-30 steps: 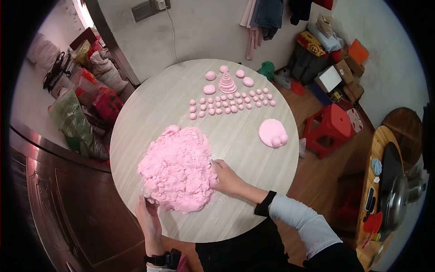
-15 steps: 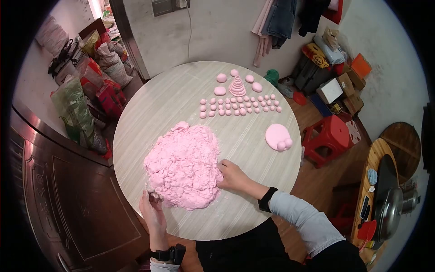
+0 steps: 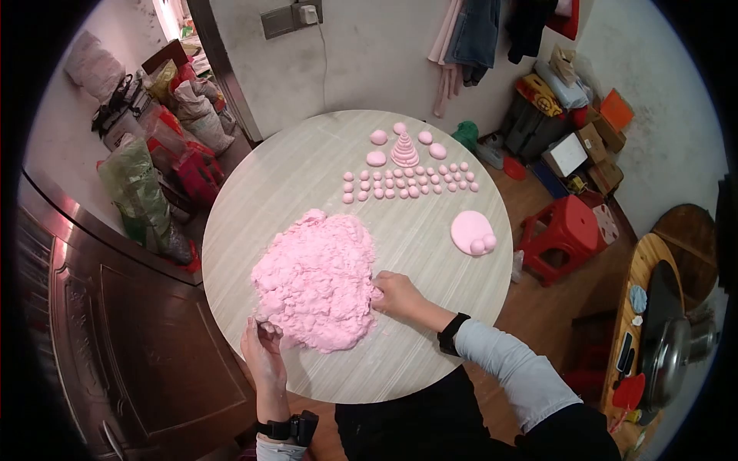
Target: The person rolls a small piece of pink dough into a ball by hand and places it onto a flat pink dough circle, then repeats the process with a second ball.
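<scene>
A big, rough-surfaced mass of pink dough (image 3: 315,280) lies on the round table (image 3: 246,184). At its lower left edge is my left hand (image 3: 264,353), its fingers curled against the dough and the fingertips partly hidden. On the opposite side my right hand (image 3: 401,297) pinches the dough's right edge, with a bit of pink showing by the fingers. Farther back stand rows of small pink balls (image 3: 400,183), a tiered pink cone (image 3: 404,151) and several larger lumps around it. A flat pink disc (image 3: 467,230) with small balls on it sits at the right.
Red plastic stools (image 3: 560,234) stand right of the table. Beyond them a wooden side table (image 3: 626,338) bears a metal pot (image 3: 667,361). Filled sacks (image 3: 134,180) are piled at the left, near a dark door (image 3: 142,330). Boxes (image 3: 592,146) crowd the far right corner.
The camera view has shifted slightly, so the table sits a little farther right. Both hands stay at the dough's edges, and its shape looks nearly the same.
</scene>
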The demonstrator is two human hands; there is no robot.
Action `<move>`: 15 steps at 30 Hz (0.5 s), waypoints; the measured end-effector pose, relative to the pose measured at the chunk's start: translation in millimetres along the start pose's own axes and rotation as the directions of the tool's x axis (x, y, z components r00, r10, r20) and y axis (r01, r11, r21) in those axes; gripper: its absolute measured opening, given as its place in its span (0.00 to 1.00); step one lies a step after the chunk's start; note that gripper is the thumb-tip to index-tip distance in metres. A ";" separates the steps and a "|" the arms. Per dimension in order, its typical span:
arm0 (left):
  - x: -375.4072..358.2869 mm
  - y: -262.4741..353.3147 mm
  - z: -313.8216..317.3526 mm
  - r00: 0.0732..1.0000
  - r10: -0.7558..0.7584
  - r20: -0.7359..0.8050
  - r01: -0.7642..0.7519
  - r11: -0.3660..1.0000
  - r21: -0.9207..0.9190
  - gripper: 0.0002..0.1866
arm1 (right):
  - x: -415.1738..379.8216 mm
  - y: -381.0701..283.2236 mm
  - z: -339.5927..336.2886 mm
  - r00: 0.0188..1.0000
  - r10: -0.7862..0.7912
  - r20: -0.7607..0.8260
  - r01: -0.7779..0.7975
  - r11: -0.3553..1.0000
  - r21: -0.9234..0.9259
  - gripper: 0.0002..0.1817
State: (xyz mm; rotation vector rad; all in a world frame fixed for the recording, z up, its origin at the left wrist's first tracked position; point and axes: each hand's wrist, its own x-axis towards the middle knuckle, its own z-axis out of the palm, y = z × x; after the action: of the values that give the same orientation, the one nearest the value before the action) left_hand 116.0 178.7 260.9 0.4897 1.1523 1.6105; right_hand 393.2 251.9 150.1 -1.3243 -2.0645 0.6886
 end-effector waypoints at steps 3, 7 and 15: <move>-6.2 5.5 -1.4 1.000 0.000 0.000 0.000 1.000 0.013 0.13 | 4.8 12.0 -20.1 0.985 0.039 0.166 -0.046 0.998 0.036 0.20; -10.2 5.0 5.8 1.000 0.000 0.001 -0.001 1.000 0.014 0.13 | 2.3 14.2 -48.6 0.808 0.363 0.463 -0.587 0.557 0.587 0.25; -2.7 -17.4 59.1 0.967 -0.079 0.241 0.054 0.993 0.110 0.15 | 1.8 -25.0 -55.9 0.730 0.265 0.629 -0.526 -0.370 0.766 0.22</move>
State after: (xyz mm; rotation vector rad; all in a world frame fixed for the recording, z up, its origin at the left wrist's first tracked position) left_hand 171.9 201.7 273.3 0.6895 1.0553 1.3938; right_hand 416.9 250.4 206.6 -0.7961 -0.2176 2.2276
